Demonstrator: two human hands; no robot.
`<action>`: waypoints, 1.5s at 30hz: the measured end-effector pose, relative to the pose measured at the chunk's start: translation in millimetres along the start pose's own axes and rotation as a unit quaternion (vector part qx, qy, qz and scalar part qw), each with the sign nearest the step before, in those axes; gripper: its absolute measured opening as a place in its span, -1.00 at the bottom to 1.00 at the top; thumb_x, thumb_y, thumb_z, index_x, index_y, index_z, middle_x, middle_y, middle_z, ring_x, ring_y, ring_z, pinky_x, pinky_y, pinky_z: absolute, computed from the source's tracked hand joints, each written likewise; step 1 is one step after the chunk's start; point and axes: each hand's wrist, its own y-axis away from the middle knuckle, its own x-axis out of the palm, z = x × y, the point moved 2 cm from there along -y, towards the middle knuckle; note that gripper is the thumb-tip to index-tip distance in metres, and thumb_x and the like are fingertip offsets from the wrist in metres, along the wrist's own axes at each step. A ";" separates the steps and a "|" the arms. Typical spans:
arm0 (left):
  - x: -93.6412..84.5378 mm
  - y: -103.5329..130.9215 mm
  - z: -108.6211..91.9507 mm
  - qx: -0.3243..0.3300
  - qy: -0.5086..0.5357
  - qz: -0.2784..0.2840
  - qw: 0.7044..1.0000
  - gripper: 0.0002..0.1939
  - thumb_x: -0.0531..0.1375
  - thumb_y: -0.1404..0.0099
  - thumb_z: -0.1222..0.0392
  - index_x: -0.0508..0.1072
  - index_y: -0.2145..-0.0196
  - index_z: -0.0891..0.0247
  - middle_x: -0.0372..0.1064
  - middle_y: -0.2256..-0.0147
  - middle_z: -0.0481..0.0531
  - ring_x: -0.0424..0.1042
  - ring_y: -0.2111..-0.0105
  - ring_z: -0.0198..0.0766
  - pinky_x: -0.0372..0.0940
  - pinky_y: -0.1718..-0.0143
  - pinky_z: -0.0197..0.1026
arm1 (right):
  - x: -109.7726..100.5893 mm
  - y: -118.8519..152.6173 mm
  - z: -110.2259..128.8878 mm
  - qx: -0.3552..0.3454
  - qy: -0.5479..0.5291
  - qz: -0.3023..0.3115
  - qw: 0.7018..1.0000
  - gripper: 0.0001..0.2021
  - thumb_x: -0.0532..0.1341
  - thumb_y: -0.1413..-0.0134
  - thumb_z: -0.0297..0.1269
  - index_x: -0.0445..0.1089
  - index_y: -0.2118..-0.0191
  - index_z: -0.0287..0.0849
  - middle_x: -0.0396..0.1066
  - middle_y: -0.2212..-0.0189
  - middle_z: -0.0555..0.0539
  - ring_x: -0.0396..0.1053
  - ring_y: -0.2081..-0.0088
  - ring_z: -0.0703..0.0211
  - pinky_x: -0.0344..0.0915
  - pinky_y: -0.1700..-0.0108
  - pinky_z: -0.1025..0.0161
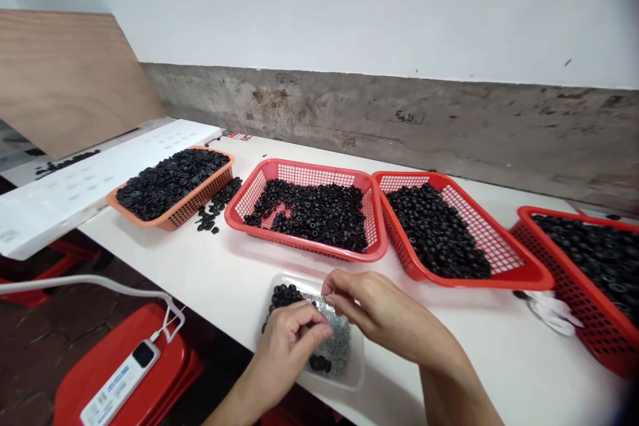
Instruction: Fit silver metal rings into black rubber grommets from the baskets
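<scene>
Both hands are over a clear plastic tray (355, 366) at the table's front edge. It holds many small shiny metal pieces (339, 339) and, on its left, a heap of black rings (285, 295). My left hand (289, 339) is closed, thumb against curled fingers; what it holds is hidden. My right hand (367, 303) pinches thumb and forefinger together at the tray's far side. A tiny, shiny bit shows at those fingertips, too small to name. A few more black rings (319, 364) lie near the tray's front.
Behind the tray stand red baskets of black rings: one in the middle (304, 249), one right of it (529, 276), another at far right (599, 319). An orange basket (172, 221) holds flat black parts, some spilled beside it. A power strip (120, 383) rests on a red stool (84, 359).
</scene>
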 end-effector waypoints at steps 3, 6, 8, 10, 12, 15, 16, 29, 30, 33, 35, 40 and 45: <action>1.4 0.3 3.2 -0.011 0.014 0.004 1.000 -0.88 0.24 -0.28 0.21 0.57 0.38 0.23 0.37 0.44 -0.02 0.30 0.46 -0.30 0.16 0.38 -0.28 | -0.7 0.0 -1.4 0.008 0.014 0.003 1.000 -0.83 0.06 -0.35 -0.30 0.35 0.26 -0.16 0.46 0.37 -0.04 0.35 0.40 0.22 0.16 0.34 0.32; -1.8 -1.5 9.4 -0.022 0.088 -0.014 0.996 -0.92 0.29 -0.22 0.21 0.61 0.37 0.22 0.39 0.37 0.01 0.35 0.42 -0.29 0.23 0.37 -0.29 | 0.5 0.4 -2.4 0.012 0.029 0.009 0.999 -0.82 0.05 -0.36 -0.30 0.35 0.27 -0.16 0.46 0.36 -0.03 0.35 0.38 0.22 0.15 0.32 0.31; -4.7 -3.6 12.2 -0.027 0.146 -0.022 0.989 -0.92 0.31 -0.19 0.21 0.63 0.36 0.22 0.40 0.32 0.03 0.38 0.38 -0.27 0.28 0.34 -0.28 | 0.7 1.3 -2.4 0.016 0.041 0.011 0.999 -0.81 0.05 -0.36 -0.29 0.34 0.28 -0.15 0.46 0.37 -0.02 0.35 0.39 0.23 0.13 0.33 0.30; -7.3 -5.5 13.4 -0.038 0.188 -0.037 0.981 -0.90 0.33 -0.16 0.21 0.64 0.35 0.23 0.41 0.30 0.03 0.40 0.39 -0.29 0.31 0.33 -0.28 | 0.4 2.3 -1.7 0.020 0.054 0.012 0.998 -0.80 0.05 -0.37 -0.27 0.33 0.30 -0.15 0.45 0.39 -0.02 0.33 0.41 0.23 0.10 0.35 0.30; -8.8 -6.5 14.1 -0.056 0.213 -0.060 0.974 -0.88 0.35 -0.13 0.20 0.63 0.33 0.24 0.43 0.33 0.02 0.41 0.43 -0.32 0.31 0.35 -0.29 | 0.4 2.9 -0.4 0.021 0.069 0.014 0.997 -0.78 0.05 -0.37 -0.25 0.32 0.31 -0.16 0.43 0.43 -0.01 0.31 0.44 0.24 0.07 0.38 0.30; -9.0 -6.6 16.2 -0.087 0.235 -0.090 0.964 -0.86 0.37 -0.11 0.18 0.59 0.35 0.27 0.43 0.50 -0.04 0.40 0.52 -0.33 0.30 0.41 -0.31 | 2.9 2.2 2.9 0.008 0.089 0.024 0.996 -0.80 0.07 -0.36 -0.28 0.33 0.31 -0.16 0.41 0.47 0.00 0.30 0.46 0.24 0.03 0.41 0.29; -8.9 -6.6 16.9 -0.091 0.240 -0.094 0.962 -0.86 0.37 -0.11 0.17 0.57 0.37 0.27 0.42 0.54 -0.05 0.39 0.53 -0.33 0.29 0.43 -0.32 | 4.2 1.6 3.9 0.004 0.094 0.028 0.995 -0.81 0.07 -0.36 -0.29 0.34 0.31 -0.16 0.41 0.48 0.00 0.31 0.46 0.24 0.02 0.41 0.28; -8.7 -5.9 18.8 -0.052 0.276 -0.086 0.956 -0.80 0.34 -0.18 0.12 0.67 0.24 0.19 0.49 0.26 0.05 0.47 0.42 -0.31 0.37 0.34 -0.27 | 9.6 1.0 2.3 -0.015 0.106 0.018 0.994 -0.79 0.05 -0.37 -0.30 0.34 0.30 -0.19 0.41 0.48 -0.02 0.28 0.47 0.25 -0.04 0.42 0.28; -8.6 -5.9 19.1 -0.053 0.280 -0.085 0.955 -0.80 0.34 -0.18 0.12 0.67 0.24 0.19 0.49 0.26 0.05 0.47 0.41 -0.31 0.37 0.34 -0.28 | 9.5 1.0 2.6 -0.014 0.107 0.018 0.994 -0.79 0.05 -0.37 -0.30 0.34 0.30 -0.19 0.41 0.48 -0.02 0.29 0.47 0.25 -0.04 0.42 0.28; -9.0 -5.8 19.7 -0.058 0.281 -0.093 0.953 -0.82 0.35 -0.17 0.14 0.66 0.25 0.18 0.47 0.29 0.01 0.46 0.41 -0.33 0.36 0.32 -0.31 | 9.4 1.1 4.1 -0.011 0.107 0.018 0.994 -0.80 0.06 -0.36 -0.30 0.34 0.30 -0.19 0.40 0.48 -0.01 0.29 0.47 0.25 -0.03 0.41 0.28; -10.0 -6.0 19.6 -0.060 0.268 -0.107 0.955 -0.84 0.36 -0.16 0.17 0.65 0.27 0.18 0.44 0.34 -0.03 0.44 0.43 -0.37 0.35 0.33 -0.33 | 9.3 1.4 5.1 -0.008 0.107 0.017 0.994 -0.81 0.08 -0.36 -0.29 0.34 0.30 -0.18 0.40 0.49 -0.01 0.28 0.47 0.25 -0.04 0.41 0.28; -10.5 -6.9 18.3 -0.044 0.232 -0.122 0.964 -0.88 0.37 -0.15 0.19 0.63 0.31 0.21 0.40 0.40 -0.07 0.41 0.45 -0.39 0.32 0.35 -0.36 | 10.8 0.6 5.7 -0.010 0.113 0.022 0.993 -0.79 0.05 -0.36 -0.29 0.32 0.32 -0.18 0.38 0.50 0.01 0.23 0.49 0.28 -0.06 0.42 0.28; -11.2 -5.4 19.7 -0.017 0.198 -0.105 0.974 -0.89 0.36 -0.17 0.19 0.62 0.31 0.22 0.39 0.37 -0.05 0.41 0.45 -0.38 0.31 0.37 -0.35 | 11.9 -3.1 3.2 -0.021 0.107 0.034 0.994 -0.79 0.06 -0.35 -0.31 0.30 0.35 -0.18 0.37 0.49 0.02 0.17 0.50 0.30 -0.06 0.42 0.30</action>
